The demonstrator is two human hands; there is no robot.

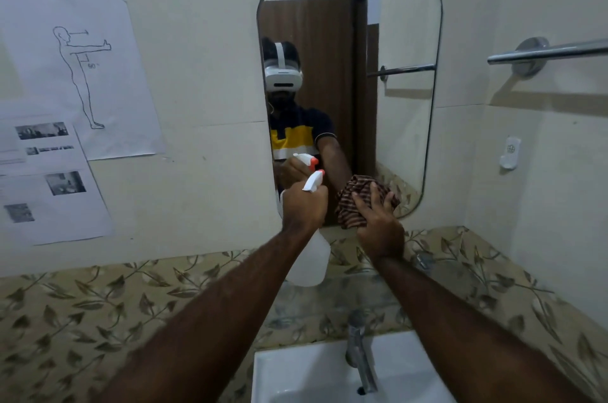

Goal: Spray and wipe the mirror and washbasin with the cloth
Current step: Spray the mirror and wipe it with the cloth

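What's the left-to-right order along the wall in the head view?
Paper sheets → left hand on spray bottle → right hand pressing cloth to mirror → towel bar.

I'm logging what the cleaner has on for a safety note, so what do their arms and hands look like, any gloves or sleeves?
No gloves: the left hand and right hand are bare, with no rings, watch or bands showing. Both forearms are uncovered all the way to the frame's bottom edge. The mirror reflection shows a short dark sleeve ending above the elbow, on a dark shirt with yellow and white bands.
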